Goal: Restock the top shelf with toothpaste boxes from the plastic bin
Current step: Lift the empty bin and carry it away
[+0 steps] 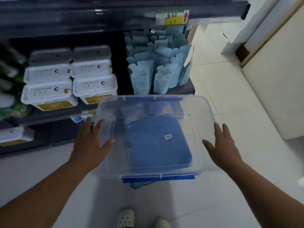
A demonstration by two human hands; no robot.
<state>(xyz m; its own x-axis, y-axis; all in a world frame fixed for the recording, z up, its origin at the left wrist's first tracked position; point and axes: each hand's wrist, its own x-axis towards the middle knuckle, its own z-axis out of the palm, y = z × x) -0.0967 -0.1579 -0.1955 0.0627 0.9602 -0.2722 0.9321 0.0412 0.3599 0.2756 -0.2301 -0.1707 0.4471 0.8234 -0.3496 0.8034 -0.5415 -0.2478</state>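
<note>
Clear glossy plastic bin (194, 111); seemingly matt floor (246, 129).

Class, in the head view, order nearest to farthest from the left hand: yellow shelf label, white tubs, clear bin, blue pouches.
1. clear bin, at the left hand
2. white tubs, shelf left
3. blue pouches, shelf right
4. yellow shelf label, top

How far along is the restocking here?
Done: the plastic bin shows no toothpaste boxes, only a blue lid in or under it, so unloading looks finished. In hand: the left hand and right hand, both open, flank the bin. Left: unclear, since the top shelf cannot be made out.
</note>
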